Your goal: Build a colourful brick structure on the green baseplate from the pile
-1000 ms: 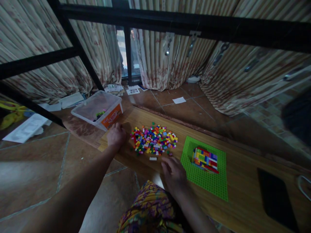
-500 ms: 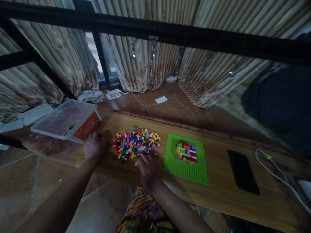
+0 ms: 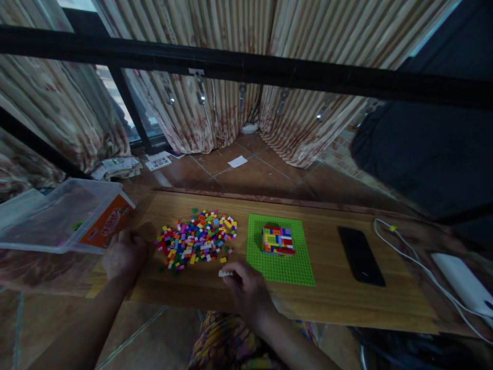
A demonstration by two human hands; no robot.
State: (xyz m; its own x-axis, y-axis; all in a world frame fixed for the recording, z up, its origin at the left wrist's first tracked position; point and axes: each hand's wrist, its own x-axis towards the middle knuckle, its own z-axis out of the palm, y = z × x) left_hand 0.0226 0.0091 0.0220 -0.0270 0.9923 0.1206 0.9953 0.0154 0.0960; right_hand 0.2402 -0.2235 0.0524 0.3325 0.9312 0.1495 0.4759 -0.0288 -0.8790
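Observation:
A heap of small coloured bricks (image 3: pixel 194 238) lies on a wooden board (image 3: pixel 346 300). To its right a green baseplate (image 3: pixel 279 263) carries a block of stacked multicoloured bricks (image 3: pixel 278 239). My right hand (image 3: pixel 246 288) rests on the board just below the heap, fingertips pinching a small white brick (image 3: pixel 223 274). My left hand (image 3: pixel 124 254) lies fist-like on the board's left end, between the heap and a clear plastic box (image 3: pixel 57 216); nothing shows in it.
A black phone (image 3: pixel 360 255) lies right of the baseplate. A white cable (image 3: pixel 408 257) and a white device (image 3: pixel 462 283) sit at the far right. A black metal bar (image 3: pixel 246 64) crosses overhead. Curtains, papers and tiled floor lie beyond the board.
The view has swung right, so everything slid left in the picture. My right hand reached the lone white brick below the heap and now grips it. My left hand stayed put.

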